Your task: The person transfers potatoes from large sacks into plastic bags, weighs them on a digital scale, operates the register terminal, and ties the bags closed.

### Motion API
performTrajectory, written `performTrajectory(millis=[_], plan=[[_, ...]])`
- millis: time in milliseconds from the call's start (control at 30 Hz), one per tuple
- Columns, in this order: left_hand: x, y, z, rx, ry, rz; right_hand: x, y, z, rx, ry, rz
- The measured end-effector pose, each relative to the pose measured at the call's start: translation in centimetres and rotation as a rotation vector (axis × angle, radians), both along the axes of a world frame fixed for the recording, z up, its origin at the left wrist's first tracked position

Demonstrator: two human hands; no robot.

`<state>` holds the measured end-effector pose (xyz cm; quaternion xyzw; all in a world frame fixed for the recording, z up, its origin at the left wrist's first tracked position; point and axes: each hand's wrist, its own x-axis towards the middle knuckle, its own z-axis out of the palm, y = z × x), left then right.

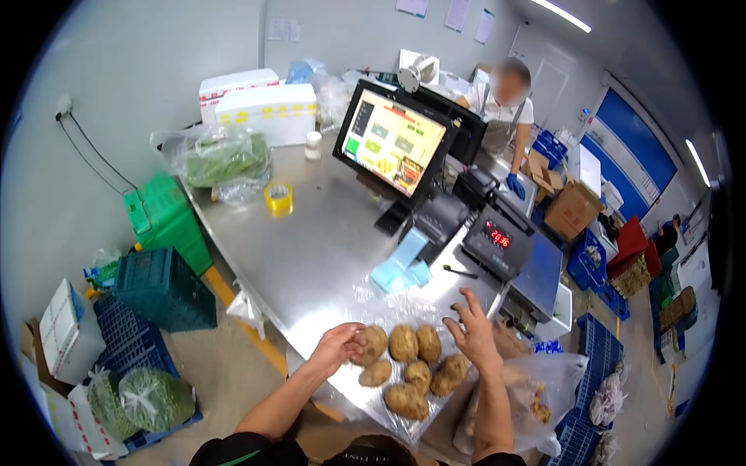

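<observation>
Several brown potatoes [403,342] lie together on a clear plastic bag [412,312] spread at the near end of the metal table. At the group's left edge, my left hand [339,347] has its curled fingers against a potato [371,346], partly covering it. My right hand [475,335] is raised on the right side of the group, fingers apart and holding nothing. A large plastic bag [513,400] with more potatoes is beside my right forearm; its contents show only partly.
A lit touchscreen [395,140], a printer with light-blue paper [406,260] and a scale [497,241] stand beyond the potatoes. Yellow tape [278,199] and bagged greens [225,159] are on the left. A person [505,116] stands behind the screen. Crates [165,289] stand on the floor.
</observation>
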<state>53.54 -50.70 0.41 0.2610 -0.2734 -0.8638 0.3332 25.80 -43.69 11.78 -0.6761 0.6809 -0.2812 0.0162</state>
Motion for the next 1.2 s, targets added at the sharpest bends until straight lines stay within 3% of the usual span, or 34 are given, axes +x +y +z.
performTrajectory(millis=[67, 267, 400, 500, 633, 967, 1200], plan=[[0.9, -5.0, -1.2, -0.031, -0.044, 0.069, 1.9, -4.4, 0.1, -0.130, 0.082, 0.091], [3.4, -20.4, -5.5, -0.050, -0.309, 0.196, 7.6, -18.8, -0.5, -0.084, 0.055, 0.049], [3.9, -29.2, -7.4, -0.198, -0.479, 0.251, 9.7, -28.1, -1.2, -0.085, 0.090, 0.066], [3.8, -34.2, -10.1, -0.467, -0.549, 0.386, 10.4, -34.1, -1.7, -0.095, 0.116, 0.068], [3.1, -37.5, -12.1, -0.581, -0.528, 0.378, 10.5, -40.8, -1.5, -0.061, 0.173, 0.061], [0.4, -42.2, -12.8, -0.589, -0.493, 0.467, 8.8, -52.4, -1.7, -0.181, 0.232, 0.030], [0.0, -42.6, -12.1, -0.607, -0.509, 0.453, 5.3, -57.8, -3.1, -0.143, 0.252, -0.172]])
